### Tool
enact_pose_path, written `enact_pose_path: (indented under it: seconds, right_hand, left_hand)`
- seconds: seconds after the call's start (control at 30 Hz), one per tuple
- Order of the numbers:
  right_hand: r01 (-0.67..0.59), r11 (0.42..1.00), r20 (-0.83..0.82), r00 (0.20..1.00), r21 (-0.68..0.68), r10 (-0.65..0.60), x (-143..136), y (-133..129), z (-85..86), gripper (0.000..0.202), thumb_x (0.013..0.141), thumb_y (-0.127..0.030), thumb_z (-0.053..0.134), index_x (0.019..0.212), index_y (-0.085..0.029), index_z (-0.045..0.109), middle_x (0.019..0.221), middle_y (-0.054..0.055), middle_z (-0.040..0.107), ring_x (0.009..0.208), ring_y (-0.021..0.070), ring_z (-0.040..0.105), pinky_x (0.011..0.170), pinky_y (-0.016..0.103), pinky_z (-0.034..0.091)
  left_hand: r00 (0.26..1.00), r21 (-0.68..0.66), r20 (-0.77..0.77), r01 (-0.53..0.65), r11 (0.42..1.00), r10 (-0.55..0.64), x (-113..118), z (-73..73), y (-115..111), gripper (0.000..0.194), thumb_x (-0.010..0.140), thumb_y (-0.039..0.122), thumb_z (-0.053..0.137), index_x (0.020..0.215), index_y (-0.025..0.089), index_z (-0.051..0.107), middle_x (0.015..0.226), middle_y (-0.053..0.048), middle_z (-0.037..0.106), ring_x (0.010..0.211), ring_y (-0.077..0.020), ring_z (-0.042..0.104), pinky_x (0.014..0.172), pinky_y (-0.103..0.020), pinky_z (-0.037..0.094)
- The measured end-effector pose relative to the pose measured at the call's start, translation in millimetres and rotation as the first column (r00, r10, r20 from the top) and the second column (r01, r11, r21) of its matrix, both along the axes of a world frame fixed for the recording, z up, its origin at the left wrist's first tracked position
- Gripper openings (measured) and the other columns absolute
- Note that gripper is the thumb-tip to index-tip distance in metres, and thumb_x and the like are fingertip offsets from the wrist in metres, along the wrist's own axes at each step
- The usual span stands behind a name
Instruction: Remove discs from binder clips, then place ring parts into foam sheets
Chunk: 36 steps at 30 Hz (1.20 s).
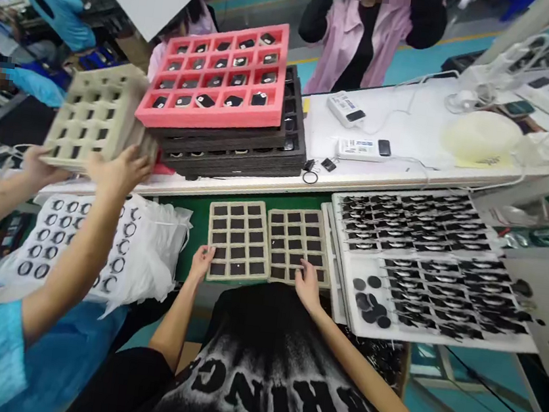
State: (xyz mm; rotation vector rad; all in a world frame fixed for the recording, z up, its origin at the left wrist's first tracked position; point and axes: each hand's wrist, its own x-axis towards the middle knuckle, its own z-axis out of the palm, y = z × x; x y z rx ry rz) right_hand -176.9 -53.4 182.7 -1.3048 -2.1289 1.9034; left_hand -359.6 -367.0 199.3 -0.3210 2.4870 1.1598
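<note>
Two beige compartment trays lie side by side before me, with flat dark pieces in their cells. My left hand [202, 262] grips the outer edge of the left tray [238, 272], thumb on the rim. Over the lower part of the right tray [275, 273] is my right hand [308, 286], fingers bent together at a cell with a dark piece. Whatever those fingertips hold is too small to make out. To the right, a white tray [371, 265] carries rows of black strap-like parts and several black discs [371, 302].
At my left, a co-worker's hands [120, 172] hold a stack of beige trays [87, 112]. A pink foam tray [210, 116] of watch-like pieces tops black trays [240, 156] on the shelf. A white bag [156, 239] lies below. Another person [357, 43] is opposite.
</note>
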Motion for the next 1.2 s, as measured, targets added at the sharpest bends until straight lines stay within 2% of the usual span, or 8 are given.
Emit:
enact_pose_path:
  seconds: [0.1, 0.27, 0.47, 0.57, 0.8, 0.97, 1.1, 1.2]
  right_hand:
    - [-0.351, 0.895, 0.144, 0.935, 0.273, 0.323, -13.7, -5.5, -3.7, 0.057, 0.093, -0.039, 0.045, 0.146, -0.019, 0.053, 0.166, 0.018, 0.032, 0.158, 0.0357, 0.018, 0.125, 0.058, 0.020]
    - [-0.844, 0.359, 0.612, 0.536, 0.397, 0.582, -31.4, -16.9, -27.3, 0.067, 0.103, -0.043, 0.035, 0.167, -0.029, 0.020, 0.177, 0.008, -0.006, 0.161, 0.0380, -0.003, 0.124, 0.063, 0.014]
    - [-0.942, 0.220, 0.753, 0.335, 0.254, 0.566, -38.1, -21.9, -54.4, 0.073, 0.105, -0.044, 0.037, 0.168, -0.032, 0.001, 0.174, 0.012, -0.019, 0.160, 0.0402, -0.010, 0.123, 0.065, 0.011]
    - [-0.946, 0.231, 0.759, 0.320, 0.226, 0.567, -37.3, -20.3, -50.9, 0.079, 0.102, -0.043, 0.046, 0.167, -0.034, 0.001, 0.174, 0.013, -0.021, 0.159, 0.0431, -0.010, 0.121, 0.068, 0.013]
    - [-0.798, 0.252, 0.602, 0.585, 0.548, 0.544, -30.7, -19.5, -25.0, 0.095, 0.087, -0.073, 0.061, 0.165, -0.047, 0.013, 0.174, 0.006, -0.022, 0.154, 0.0565, -0.015, 0.109, 0.081, 0.025]
    - [-0.816, 0.296, 0.523, 0.553, 0.497, 0.648, -40.2, -29.6, -18.8, 0.087, 0.091, -0.081, 0.040, 0.165, -0.037, 0.026, 0.176, 0.009, -0.007, 0.159, 0.0410, -0.014, 0.118, 0.077, -0.003]
    - [-0.703, 0.705, 0.109, 0.711, 0.089, 0.695, -62.1, -39.5, 12.7, 0.095, 0.087, -0.091, 0.018, 0.167, -0.040, 0.007, 0.176, 0.000, -0.010, 0.162, 0.0303, -0.011, 0.125, 0.065, 0.000]
    - [-0.521, 0.682, -0.228, 0.849, -0.512, 0.478, -86.2, -49.7, 58.4, 0.091, 0.083, -0.095, 0.015, 0.161, -0.054, -0.007, 0.176, -0.007, -0.008, 0.162, 0.0312, -0.002, 0.121, 0.072, 0.013]
  left_hand:
    - [1.000, -0.111, -0.009, -0.024, 0.994, 0.023, 5.2, -18.0, -9.3, 0.065, 0.092, 0.055, 0.063, 0.142, 0.013, 0.053, 0.140, -0.023, 0.061, 0.132, -0.0352, 0.056, 0.104, -0.048, 0.051]
    - [0.969, -0.410, 0.103, 0.249, 0.877, -0.226, 49.2, -62.7, 14.8, 0.070, 0.097, 0.044, 0.055, 0.162, 0.030, 0.034, 0.176, -0.014, 0.010, 0.161, -0.0415, 0.003, 0.121, -0.073, 0.015]
    - [0.926, -0.538, 0.258, 0.374, 0.755, -0.275, 74.6, -84.9, 26.1, 0.074, 0.101, 0.050, 0.043, 0.168, 0.029, 0.019, 0.175, -0.019, 0.008, 0.160, -0.0459, 0.001, 0.119, -0.074, 0.017]
    - [0.945, -0.550, 0.081, 0.307, 0.777, -0.316, 73.7, -76.2, 14.2, 0.068, 0.101, 0.050, 0.043, 0.165, 0.030, 0.029, 0.173, -0.019, 0.017, 0.160, -0.0411, 0.011, 0.121, -0.070, 0.020]
    - [0.986, -0.497, -0.119, 0.044, 0.867, -0.119, 85.6, -44.8, -14.0, 0.086, 0.088, 0.067, 0.061, 0.163, 0.033, 0.035, 0.171, -0.015, 0.022, 0.157, -0.0425, 0.019, 0.117, -0.070, 0.029]
    - [0.990, 0.050, 0.037, -0.139, 0.989, 0.137, 80.6, -16.3, -21.2, 0.088, 0.091, 0.070, 0.049, 0.163, 0.023, 0.034, 0.175, -0.011, 0.016, 0.163, -0.0346, 0.000, 0.128, -0.064, 0.003]
    - [0.966, 0.550, 0.185, -0.256, 0.795, 0.182, 75.5, 27.7, -29.3, 0.096, 0.094, 0.079, 0.004, 0.159, 0.020, 0.044, 0.165, -0.014, 0.041, 0.157, -0.0332, 0.032, 0.125, -0.058, 0.029]
    - [0.971, 0.906, 0.221, -0.238, 0.351, 0.089, 75.4, 67.6, -27.9, 0.102, 0.091, 0.082, -0.001, 0.161, 0.021, 0.040, 0.170, -0.012, 0.032, 0.158, -0.0330, 0.028, 0.125, -0.059, 0.028]
